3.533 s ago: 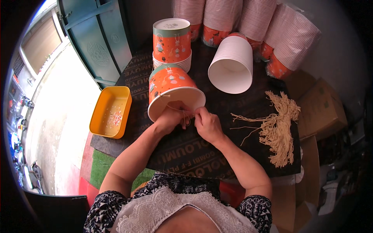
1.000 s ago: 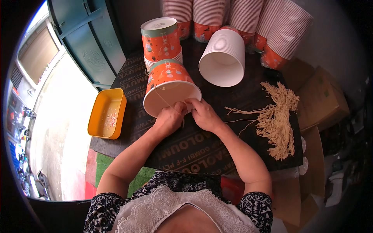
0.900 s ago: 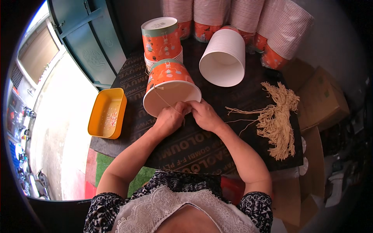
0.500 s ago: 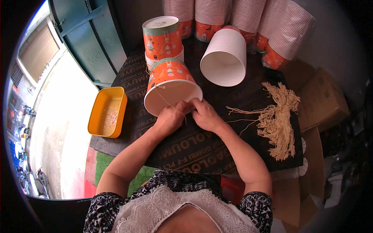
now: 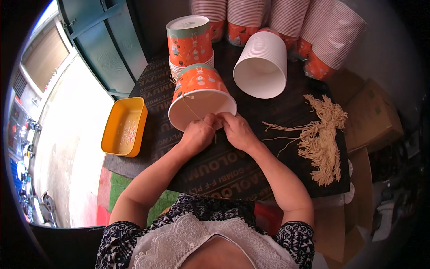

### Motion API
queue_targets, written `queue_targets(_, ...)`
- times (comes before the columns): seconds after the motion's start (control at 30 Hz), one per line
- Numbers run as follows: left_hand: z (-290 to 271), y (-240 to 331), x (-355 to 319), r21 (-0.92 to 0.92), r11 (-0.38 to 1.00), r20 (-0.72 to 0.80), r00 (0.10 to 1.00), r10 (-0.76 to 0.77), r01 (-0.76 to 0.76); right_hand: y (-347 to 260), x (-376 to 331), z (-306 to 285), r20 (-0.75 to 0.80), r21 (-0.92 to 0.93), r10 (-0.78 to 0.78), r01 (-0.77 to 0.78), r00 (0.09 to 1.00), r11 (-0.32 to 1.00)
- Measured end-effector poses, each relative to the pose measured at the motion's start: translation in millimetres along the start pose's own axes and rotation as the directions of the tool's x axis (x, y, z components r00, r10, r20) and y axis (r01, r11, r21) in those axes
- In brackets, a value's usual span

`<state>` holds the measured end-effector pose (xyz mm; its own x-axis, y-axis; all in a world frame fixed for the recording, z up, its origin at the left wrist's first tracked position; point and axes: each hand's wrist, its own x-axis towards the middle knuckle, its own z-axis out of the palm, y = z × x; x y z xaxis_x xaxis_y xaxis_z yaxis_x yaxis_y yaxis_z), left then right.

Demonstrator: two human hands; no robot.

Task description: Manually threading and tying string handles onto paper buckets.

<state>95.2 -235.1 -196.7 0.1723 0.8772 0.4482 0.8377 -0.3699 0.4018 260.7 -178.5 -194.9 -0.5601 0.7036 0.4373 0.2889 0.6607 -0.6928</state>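
1. Two hands work side by side at the rim of one orange paper bucket (image 5: 199,92). The bucket lies on its side on the dark worktop (image 5: 233,166), with its open white mouth turned toward the person.
2. The left hand (image 5: 197,134) has its fingers curled in and pressed together at the lower rim of the bucket. They pinch a thin string (image 5: 190,107) that runs up across the bucket's mouth.
3. The right hand (image 5: 237,131) sits just beside the left one, touching it. Its fingers are bent and pinch at the same spot on the rim.
4. One more orange bucket (image 5: 190,40) stands upside down on a short pile of white ones, right behind the bucket on its side.
5. One stack of white buckets (image 5: 262,65) lies on its side to the right, open end toward the person.
6. At least four tall stacks of buckets (image 5: 286,18) lean along the back of the worktop.
7. One bundle of pale strings (image 5: 320,139) lies on the worktop to the right of the hands, with some loose strands reaching toward them.
8. One yellow tray (image 5: 123,127) sits at the left edge of the worktop, well apart from the hands.
9. Brown cardboard boxes (image 5: 371,116) sit past the worktop on the right.
10. Nothing lies between the hands and the bundle.
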Motion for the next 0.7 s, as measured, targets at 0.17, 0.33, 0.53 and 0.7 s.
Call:
queue_targets(0.17, -0.8, -0.7, -0.5, -0.022, 0.999, 0.020, 1.000, 0.024, -0.024, -5.6, 0.4, 0.1, -0.046, 0.043, -0.011, 0.013, 0.999, 0.999)
queue_targets(0.33, -0.2, -1.2, -0.1, -0.030, 0.996, -0.031, 0.996, 0.079, -0.080, -0.4, 0.5, 0.2, 0.004, 0.010, -0.002, 0.002, 1.000, 1.000)
queue_targets(0.53, -3.9, 1.2, -0.2, -0.057, 0.997, 0.023, 0.999, 0.048, -0.046, 0.6, -0.8, 0.0, 0.012, 0.013, 0.008, -0.008, 1.000, 1.000)
queue_targets(0.7, -3.2, -0.1, -0.7, -0.042, 0.999, 0.060, 0.998, 0.016, -0.014, -4.7, -1.2, 0.5, -0.014, 0.020, 0.021, -0.021, 1.000, 1.000)
